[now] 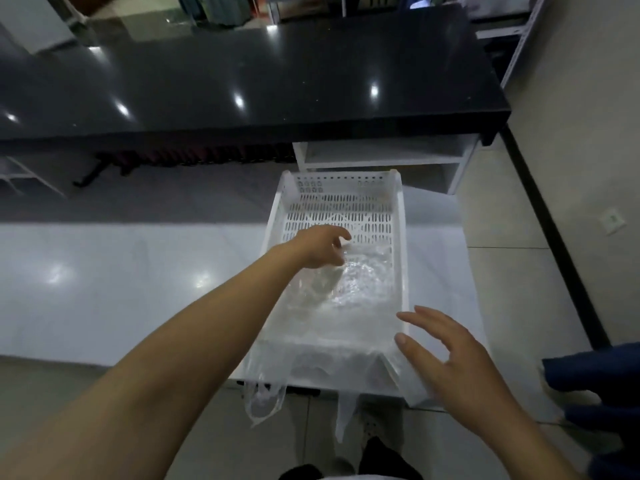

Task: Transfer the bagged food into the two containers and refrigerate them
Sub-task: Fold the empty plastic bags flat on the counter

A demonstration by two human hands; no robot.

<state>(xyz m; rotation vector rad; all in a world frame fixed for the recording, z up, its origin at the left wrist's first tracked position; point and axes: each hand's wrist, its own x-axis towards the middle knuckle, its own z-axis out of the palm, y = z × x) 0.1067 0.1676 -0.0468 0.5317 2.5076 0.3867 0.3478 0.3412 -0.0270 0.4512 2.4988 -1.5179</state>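
Two hands are at work over one white perforated tray that sits on the pale tabletop, with a dark glossy counter beyond it. A clear plastic bag lies crumpled in the near half of the tray, and its handles spill over the front edge and hang below the tabletop. What the bag holds is hard to make out through the glare. No containers are in view.

The left hand reaches into the tray with fingers bent down onto the top of the bag. They appear to be pinching a fold of film, though the plastic blurs the contact. The right hand hovers spread and relaxed at the tray's near right corner, holding nothing and seemingly just clear of the rim.

The step in hand looks like lifting the bag out so its food can be portioned. Thin film tears and slips, so a single pinch on a loose fold is a poor hold. It would be better to gather the two hanging handles together in the right hand and let the left support the bag's body from beneath. The bag should be raised straight up so it clears the tray wall without snagging on the perforations. Its mouth should stay uppermost so nothing tips out. The tray may slide toward the front edge, so steadying its rim would help.
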